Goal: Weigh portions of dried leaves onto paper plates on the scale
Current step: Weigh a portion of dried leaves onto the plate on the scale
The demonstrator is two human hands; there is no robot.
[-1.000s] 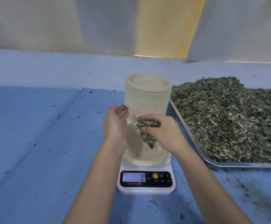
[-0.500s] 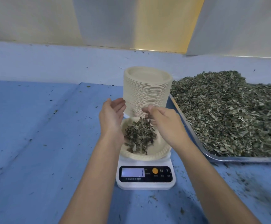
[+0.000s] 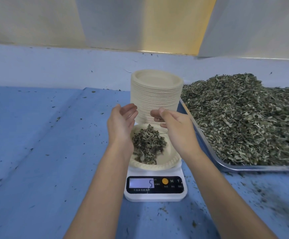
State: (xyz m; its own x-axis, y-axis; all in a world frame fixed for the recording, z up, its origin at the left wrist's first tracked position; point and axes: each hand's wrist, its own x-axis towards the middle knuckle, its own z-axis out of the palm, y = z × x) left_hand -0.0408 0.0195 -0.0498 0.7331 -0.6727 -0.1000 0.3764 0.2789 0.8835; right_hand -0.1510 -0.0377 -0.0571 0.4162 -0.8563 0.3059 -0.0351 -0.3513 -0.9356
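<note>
A white digital scale [image 3: 155, 195] stands on the blue table, its display reading 5. On it lies a beige paper plate [image 3: 166, 163] with a small heap of dried leaves [image 3: 148, 146]. My left hand [image 3: 122, 125] hovers over the plate's left side, palm turned inward, fingers relaxed and empty. My right hand [image 3: 176, 128] hovers over the plate's right side, fingers loosely bent, holding nothing. Both hands are above the plate and apart from it.
A tall stack of paper plates [image 3: 155, 94] stands just behind the scale. A metal tray [image 3: 254, 168] piled with dried leaves [image 3: 247, 116] fills the right side. Leaf crumbs dot the blue table cover [image 3: 36, 144]. A pale wall ledge runs along the back.
My right hand let its handful of leaves fall onto the plate. Both hands then rose and spread apart. The display went from 0 to 5.
</note>
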